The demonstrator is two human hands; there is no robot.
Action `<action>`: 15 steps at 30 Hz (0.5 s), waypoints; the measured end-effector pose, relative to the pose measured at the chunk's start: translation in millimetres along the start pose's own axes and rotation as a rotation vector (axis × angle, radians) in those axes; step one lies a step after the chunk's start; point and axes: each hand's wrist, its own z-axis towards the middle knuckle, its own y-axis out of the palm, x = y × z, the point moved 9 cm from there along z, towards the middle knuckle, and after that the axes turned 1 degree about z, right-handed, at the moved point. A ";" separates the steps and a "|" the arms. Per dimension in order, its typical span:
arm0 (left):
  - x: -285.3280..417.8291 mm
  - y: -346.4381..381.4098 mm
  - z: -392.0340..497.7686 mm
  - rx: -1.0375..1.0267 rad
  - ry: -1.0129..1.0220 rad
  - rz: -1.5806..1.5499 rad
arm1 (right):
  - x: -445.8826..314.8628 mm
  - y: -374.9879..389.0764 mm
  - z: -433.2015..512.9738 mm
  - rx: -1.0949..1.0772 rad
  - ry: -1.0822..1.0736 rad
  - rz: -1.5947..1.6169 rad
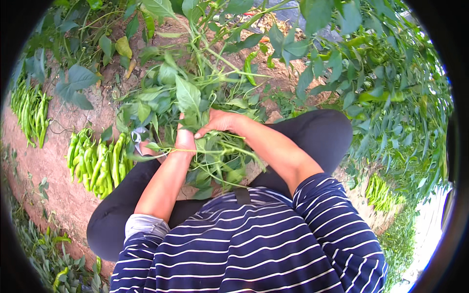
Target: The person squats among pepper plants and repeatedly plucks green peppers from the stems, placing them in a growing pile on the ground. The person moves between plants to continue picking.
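Note:
A leafy bundle of green pepper plants (188, 95) lies across my lap and spreads over the soil before me. My right hand (218, 121) closes around its stems, thumb pointing towards my left wrist. Close beside it, my left hand (184, 137) reaches into the same bundle from the left; leaves hide most of its fingers. Bare stems and leaves (223, 150) trail from beneath both hands towards my waist. A long green pepper (249, 69) hangs beyond the bundle on the right.
A pile of green peppers (98, 161) lies by my left knee, with another (32, 113) farther left and a third (381, 192) behind on the right. Standing pepper plants (384, 77) crowd my right side. My folded legs (315, 133) flank the bundle.

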 end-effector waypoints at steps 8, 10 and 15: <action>1.6 109.3 -66.2 -0.210 -0.037 0.237 | -28.8 -46.0 -82.9 0.322 -0.018 0.045; -0.7 138.2 -77.8 -0.298 -0.055 0.433 | -48.9 -59.2 -102.1 0.322 -0.064 -0.087; -1.4 194.9 -113.0 -0.469 -0.198 1.499 | -86.2 -100.2 -145.1 0.209 0.015 -0.571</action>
